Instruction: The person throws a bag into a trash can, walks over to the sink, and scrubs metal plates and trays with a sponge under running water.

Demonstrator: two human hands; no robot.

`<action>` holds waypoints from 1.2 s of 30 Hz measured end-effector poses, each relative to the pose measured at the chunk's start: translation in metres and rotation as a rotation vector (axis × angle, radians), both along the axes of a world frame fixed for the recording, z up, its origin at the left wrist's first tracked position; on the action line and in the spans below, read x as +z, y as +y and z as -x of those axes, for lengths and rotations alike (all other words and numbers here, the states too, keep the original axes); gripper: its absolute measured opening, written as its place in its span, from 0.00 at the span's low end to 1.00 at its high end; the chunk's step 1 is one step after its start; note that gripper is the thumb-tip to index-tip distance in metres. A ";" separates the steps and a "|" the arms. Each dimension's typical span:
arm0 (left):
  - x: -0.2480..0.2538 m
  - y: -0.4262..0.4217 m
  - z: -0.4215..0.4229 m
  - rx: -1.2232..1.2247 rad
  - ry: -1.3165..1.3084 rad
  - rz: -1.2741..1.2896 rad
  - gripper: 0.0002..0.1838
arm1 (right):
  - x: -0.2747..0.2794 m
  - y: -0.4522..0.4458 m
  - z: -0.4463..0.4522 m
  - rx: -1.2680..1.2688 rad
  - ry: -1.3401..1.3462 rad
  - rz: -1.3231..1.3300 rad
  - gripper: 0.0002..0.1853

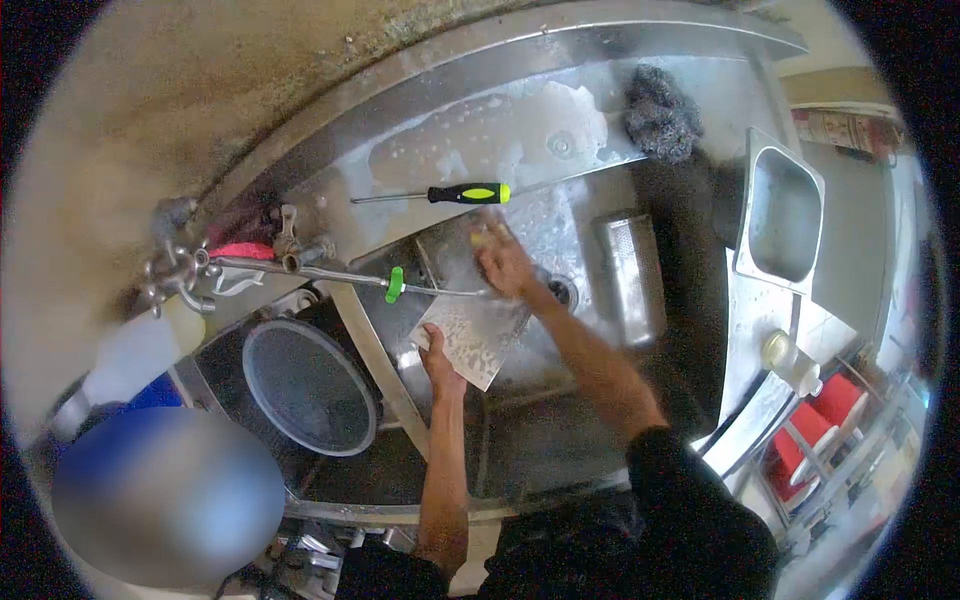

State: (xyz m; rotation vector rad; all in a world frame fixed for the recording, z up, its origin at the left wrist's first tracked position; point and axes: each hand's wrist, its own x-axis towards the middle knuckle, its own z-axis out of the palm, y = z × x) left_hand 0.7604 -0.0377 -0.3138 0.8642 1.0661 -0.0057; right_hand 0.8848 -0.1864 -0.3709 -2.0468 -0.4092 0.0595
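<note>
My left hand [440, 362] grips the lower left corner of a flat, pale rectangular panel [468, 335], wet and spotted, tilted over the sink. The thumb lies on its face. Higher up, my right hand [507, 265] is smeared by motion, with its fingers curled around a small yellow pad [477, 238], too blurred to name exactly. This hand is apart from the panel, above the steel sink basin [560, 390]. Between the hands runs a long tap spout [330, 273] with a green lever [395, 285], its end near the panel's top edge.
A screwdriver [440, 194] lies on the back ledge, with a dark wire scourer [662, 112] farther right. A large round pot [310, 385] occupies the left basin. Perforated steel [632, 275] stands in the right basin. A metal pan [785, 215] sits at right.
</note>
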 end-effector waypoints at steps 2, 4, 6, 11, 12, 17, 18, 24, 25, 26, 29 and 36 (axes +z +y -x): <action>-0.013 0.009 0.003 0.005 -0.064 0.065 0.28 | 0.036 0.015 0.014 0.181 -0.100 0.051 0.23; -0.013 0.002 0.008 0.023 -0.113 0.134 0.30 | -0.002 0.005 0.022 0.272 0.159 -0.035 0.23; 0.001 -0.004 0.008 0.007 -0.159 0.010 0.32 | -0.112 -0.020 -0.033 0.492 1.447 0.327 0.23; -0.025 -0.003 0.000 -0.005 -0.226 0.231 0.31 | 0.032 -0.035 0.045 0.064 -0.105 0.206 0.23; -0.042 0.002 0.009 -0.012 -0.103 0.177 0.32 | 0.016 -0.047 0.051 0.076 0.083 0.020 0.24; -0.046 -0.020 -0.012 -0.143 -0.146 0.148 0.37 | -0.005 -0.032 0.078 0.000 0.008 0.365 0.25; -0.044 -0.026 -0.015 -0.142 -0.149 0.156 0.37 | 0.012 -0.041 0.070 0.083 0.013 0.328 0.26; -0.079 -0.032 -0.034 -0.090 0.123 0.043 0.31 | 0.010 -0.009 0.072 -0.061 0.258 -0.144 0.26; -0.084 -0.026 -0.033 -0.273 0.069 0.113 0.29 | 0.005 -0.013 0.070 -0.062 0.261 -0.139 0.26; -0.091 -0.029 -0.028 -0.271 0.073 0.116 0.29 | -0.002 -0.021 0.066 0.080 0.172 -0.047 0.28; -0.090 -0.033 -0.028 -0.119 -0.053 0.227 0.30 | -0.003 -0.015 0.051 0.030 -0.018 0.513 0.34; -0.007 -0.055 -0.069 0.046 0.002 0.352 0.38 | -0.012 -0.013 0.043 0.018 0.004 0.544 0.29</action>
